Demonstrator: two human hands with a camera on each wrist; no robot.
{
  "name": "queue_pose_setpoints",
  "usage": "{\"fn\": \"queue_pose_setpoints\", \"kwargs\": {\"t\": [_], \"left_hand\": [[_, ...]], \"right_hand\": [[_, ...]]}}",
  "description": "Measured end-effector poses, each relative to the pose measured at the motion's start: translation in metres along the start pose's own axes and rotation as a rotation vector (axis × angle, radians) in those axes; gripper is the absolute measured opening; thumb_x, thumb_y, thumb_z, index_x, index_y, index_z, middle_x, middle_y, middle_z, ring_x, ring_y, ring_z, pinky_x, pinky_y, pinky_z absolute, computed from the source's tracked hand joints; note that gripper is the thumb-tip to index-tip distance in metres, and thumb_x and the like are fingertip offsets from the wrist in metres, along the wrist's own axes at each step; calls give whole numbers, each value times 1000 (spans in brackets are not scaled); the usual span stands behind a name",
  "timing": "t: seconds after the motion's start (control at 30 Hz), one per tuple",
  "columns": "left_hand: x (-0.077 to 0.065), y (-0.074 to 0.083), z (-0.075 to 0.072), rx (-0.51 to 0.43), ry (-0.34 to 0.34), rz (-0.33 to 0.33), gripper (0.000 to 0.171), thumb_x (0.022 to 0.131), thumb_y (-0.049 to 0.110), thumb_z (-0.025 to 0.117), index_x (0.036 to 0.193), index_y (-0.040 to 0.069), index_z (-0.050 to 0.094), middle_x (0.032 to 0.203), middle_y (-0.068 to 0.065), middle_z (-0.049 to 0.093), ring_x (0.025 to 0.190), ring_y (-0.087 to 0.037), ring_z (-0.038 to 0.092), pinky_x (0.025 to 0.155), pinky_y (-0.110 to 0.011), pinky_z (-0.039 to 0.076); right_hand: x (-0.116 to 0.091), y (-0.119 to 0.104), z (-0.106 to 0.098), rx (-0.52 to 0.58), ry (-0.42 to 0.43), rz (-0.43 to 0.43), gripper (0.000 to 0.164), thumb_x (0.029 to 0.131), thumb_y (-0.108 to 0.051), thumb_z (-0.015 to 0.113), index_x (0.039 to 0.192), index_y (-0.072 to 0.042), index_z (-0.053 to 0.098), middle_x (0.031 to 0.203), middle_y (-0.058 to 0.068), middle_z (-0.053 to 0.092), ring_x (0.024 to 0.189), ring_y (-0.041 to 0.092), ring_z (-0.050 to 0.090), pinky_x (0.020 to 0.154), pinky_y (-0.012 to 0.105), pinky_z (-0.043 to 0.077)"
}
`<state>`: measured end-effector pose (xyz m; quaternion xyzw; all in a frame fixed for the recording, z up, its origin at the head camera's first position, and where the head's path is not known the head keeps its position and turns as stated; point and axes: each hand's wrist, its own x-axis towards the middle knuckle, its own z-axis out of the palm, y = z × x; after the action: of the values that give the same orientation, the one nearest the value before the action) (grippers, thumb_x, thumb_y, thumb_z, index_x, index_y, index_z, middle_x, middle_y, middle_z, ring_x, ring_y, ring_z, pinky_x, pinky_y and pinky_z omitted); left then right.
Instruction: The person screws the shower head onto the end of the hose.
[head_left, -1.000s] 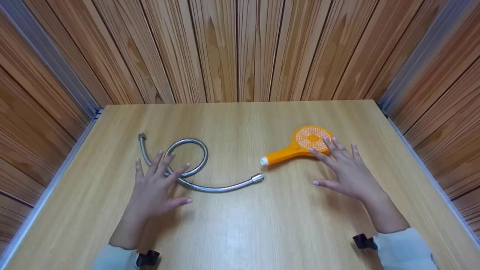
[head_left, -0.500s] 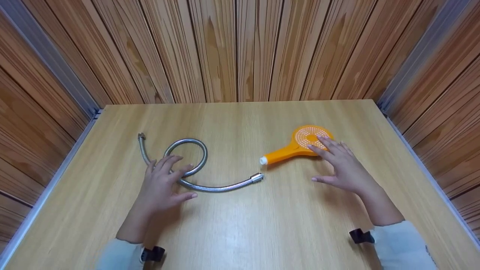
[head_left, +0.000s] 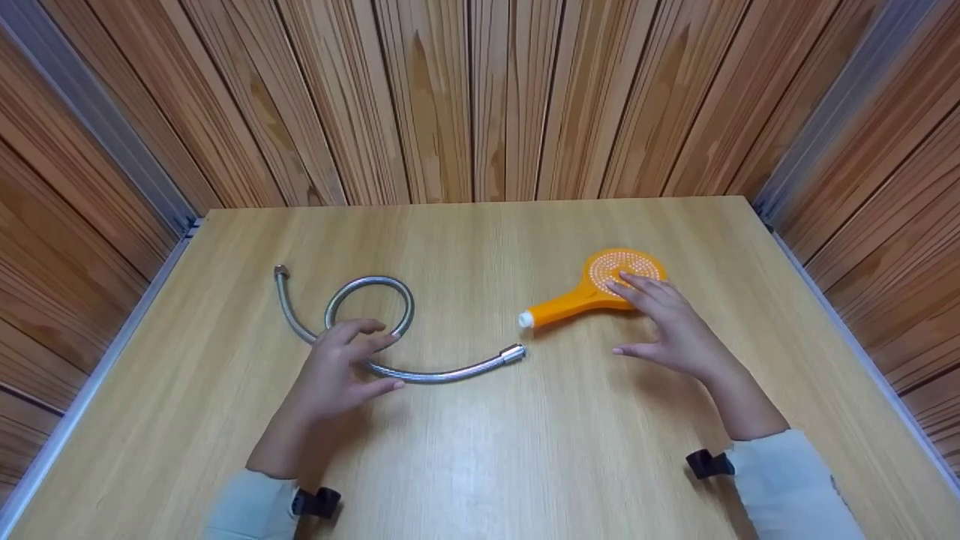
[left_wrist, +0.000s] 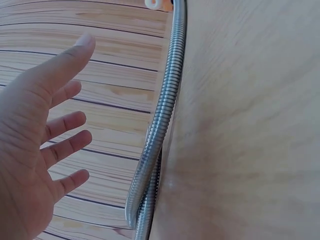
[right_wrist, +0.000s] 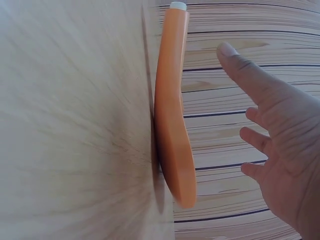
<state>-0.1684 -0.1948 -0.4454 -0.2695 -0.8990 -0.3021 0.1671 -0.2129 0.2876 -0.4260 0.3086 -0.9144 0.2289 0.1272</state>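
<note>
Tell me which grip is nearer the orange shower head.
Right. The right grip hovers above the orange shower head, fingertips over its round face in the head view; the left grip is well to its left, above the silver hose.

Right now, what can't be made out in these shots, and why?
Head view: the left hand hides part of the metal hose beside its loop.
Head view: the right hand hides part of the orange shower head.
Head view: any thread on the white tip is too small to see.
Left wrist view: top and bottom edges cut off the hose.
Right wrist view: spray nozzles hidden, face seen edge-on.
</note>
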Motion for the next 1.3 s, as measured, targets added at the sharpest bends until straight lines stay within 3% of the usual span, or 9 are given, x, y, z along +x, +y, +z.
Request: {"fn": "queue_pose_setpoints", "kwargs": {"t": [0.13, 0.37, 0.57, 0.93, 1.3], "left_hand": [[3, 3, 3, -52, -38, -51, 55, 70, 37, 89, 118, 16, 73, 125, -7, 60, 117, -23, 49, 96, -47, 40], [9, 5, 11, -95, -92, -71, 55, 71, 36, 88, 119, 15, 72, 124, -8, 60, 116, -21, 49, 95, -41, 46], [15, 9, 18, -138, -125, -95, 55, 73, 40, 86, 121, 18, 71, 125, 0, 59, 117, -18, 49, 93, -37, 48], [27, 12, 24, -235, -164, -110, 54, 72, 29, 88, 122, 17, 71, 125, 4, 58, 118, -16, 49, 96, -39, 46], [39, 11, 42, -338, -270, -149, 61, 73, 29, 87, 129, 17, 66, 131, 7, 55, 124, -15, 48, 104, -41, 40]], "right_hand": [[3, 2, 3, 31, 13, -1, 88, 69, -27, 90, 146, -20, 47, 150, 11, 42, 134, 36, 37, 106, 61, 28], [10, 8, 9, 94, -6, 33, 77, 73, -28, 87, 142, -19, 52, 150, 11, 41, 136, 37, 35, 107, 62, 25], [17, 11, 12, 128, -24, 70, 69, 79, -27, 83, 141, -18, 54, 151, 12, 39, 138, 38, 32, 107, 65, 22], [37, 17, 22, 178, -94, 108, 70, 77, -24, 85, 140, -17, 55, 153, 5, 37, 140, 33, 30, 110, 59, 22], [54, 31, 34, 208, -184, 136, 71, 77, -24, 85, 140, -19, 54, 156, 7, 32, 143, 32, 26, 112, 58, 17]]}}
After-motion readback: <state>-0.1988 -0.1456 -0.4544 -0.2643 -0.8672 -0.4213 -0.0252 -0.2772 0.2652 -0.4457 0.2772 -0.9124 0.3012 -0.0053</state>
